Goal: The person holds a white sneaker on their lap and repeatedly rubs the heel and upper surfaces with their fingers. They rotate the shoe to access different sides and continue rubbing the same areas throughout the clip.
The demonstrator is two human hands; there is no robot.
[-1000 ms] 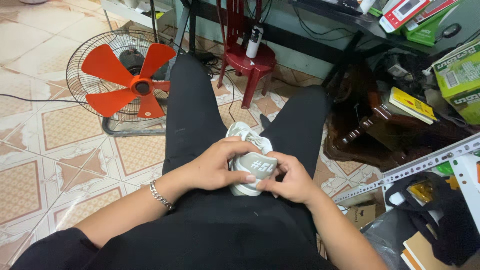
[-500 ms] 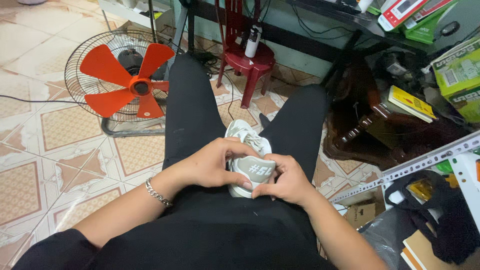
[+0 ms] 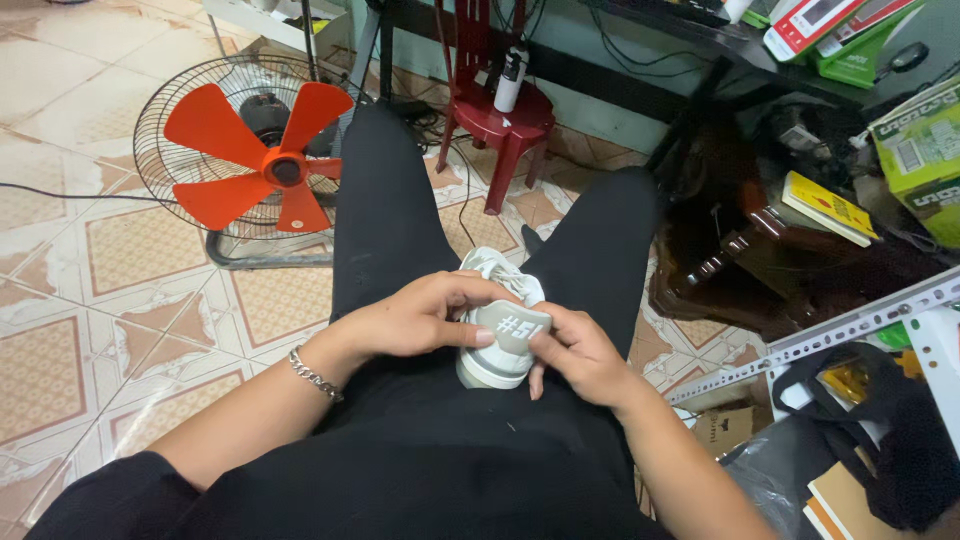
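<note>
A small pale grey and white sneaker [image 3: 497,335] rests on my lap between my black-trousered thighs, heel toward me. My left hand [image 3: 415,318] wraps over its top and left side, fingers curled across the tongue area. My right hand [image 3: 575,352] grips the heel and right side, thumb pressed on the grey heel tab. Both hands hold the shoe together. The white laces [image 3: 492,265] show at the far end. A silver chain bracelet [image 3: 314,374] sits on my left wrist.
An orange-bladed floor fan [image 3: 252,165] stands on the tiled floor at left. A red plastic stool [image 3: 502,118] with a bottle is ahead. Dark wooden furniture [image 3: 745,255], boxes, a yellow book [image 3: 828,208] and a white perforated metal rail [image 3: 850,325] crowd the right side.
The shoe's heel has tipped up toward me, and my right thumb has shifted onto the heel tab. My left fingers have slid further across the top.
</note>
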